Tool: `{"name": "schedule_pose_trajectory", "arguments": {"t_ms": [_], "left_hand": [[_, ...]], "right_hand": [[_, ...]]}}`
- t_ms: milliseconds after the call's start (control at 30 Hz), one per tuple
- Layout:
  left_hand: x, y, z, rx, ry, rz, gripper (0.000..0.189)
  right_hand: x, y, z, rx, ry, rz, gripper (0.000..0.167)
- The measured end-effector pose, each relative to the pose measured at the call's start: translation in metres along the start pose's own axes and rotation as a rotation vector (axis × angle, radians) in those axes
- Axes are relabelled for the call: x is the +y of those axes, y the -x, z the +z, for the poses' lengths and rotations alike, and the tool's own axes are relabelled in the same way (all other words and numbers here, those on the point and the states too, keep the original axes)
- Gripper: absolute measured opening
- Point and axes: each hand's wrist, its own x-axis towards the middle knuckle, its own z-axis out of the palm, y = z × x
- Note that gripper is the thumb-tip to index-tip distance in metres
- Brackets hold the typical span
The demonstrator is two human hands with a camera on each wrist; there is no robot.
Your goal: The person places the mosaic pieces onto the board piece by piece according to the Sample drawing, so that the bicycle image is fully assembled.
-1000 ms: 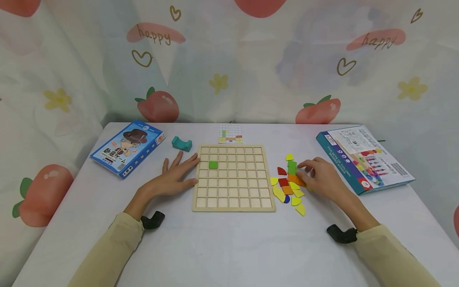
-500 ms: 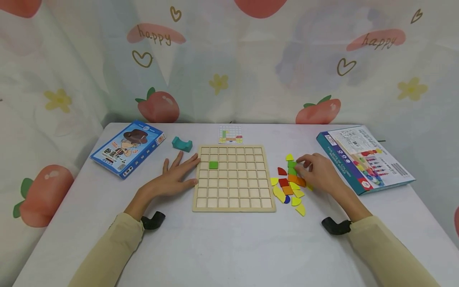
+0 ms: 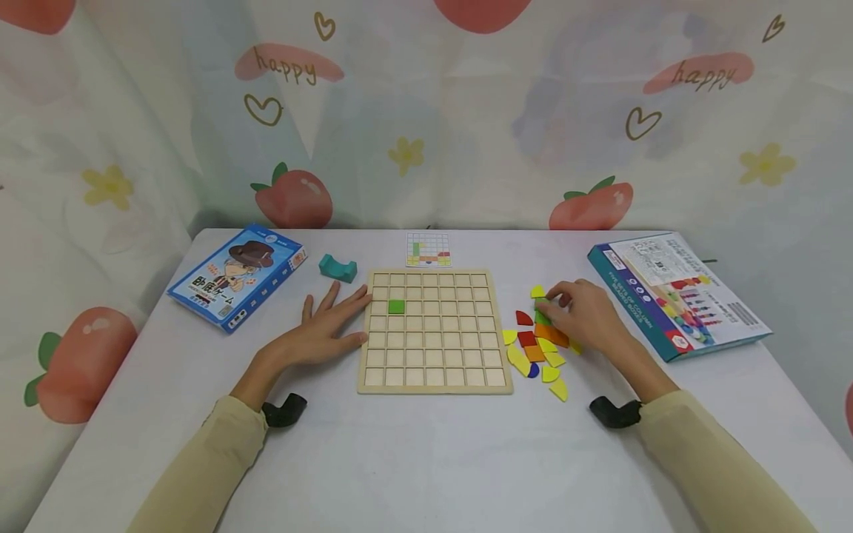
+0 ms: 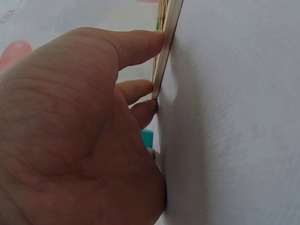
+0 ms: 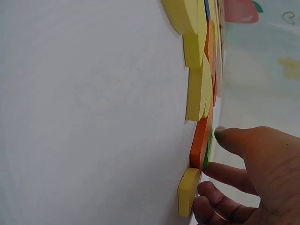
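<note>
Left hand [image 3: 324, 332] splayed palm-down; right hand [image 3: 586, 317] partly curled.

The white table [image 3: 426, 459] carries a blue box [image 3: 236, 275] near its far left corner, another box [image 3: 680, 296] near the far right, a card [image 3: 429, 249] and teal block [image 3: 338, 269] near the far edge, and centrally a board [image 3: 434, 340] beside coloured pieces [image 3: 534, 354].

Green pieces [image 3: 542, 319], perhaps two, partly covered by the right fingers [image 3: 558, 317], their contact too small for certainty
</note>
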Motion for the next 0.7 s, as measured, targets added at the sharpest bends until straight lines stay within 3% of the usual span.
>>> {"name": "schedule_pose_trajectory", "arguments": {"t_ms": [300, 700], "left_hand": [[0.002, 0.003, -0.001, 0.000, 0.027, 0.021, 0.073], [0.002, 0.002, -0.001, -0.001, 0.016, 0.010, 0.074]], "right_hand": [[-0.002, -0.001, -0.001, -0.011, 0.009, 0.037, 0.047], [0.013, 0.003, -0.006, -0.015, -0.010, -0.012, 0.044]]}}
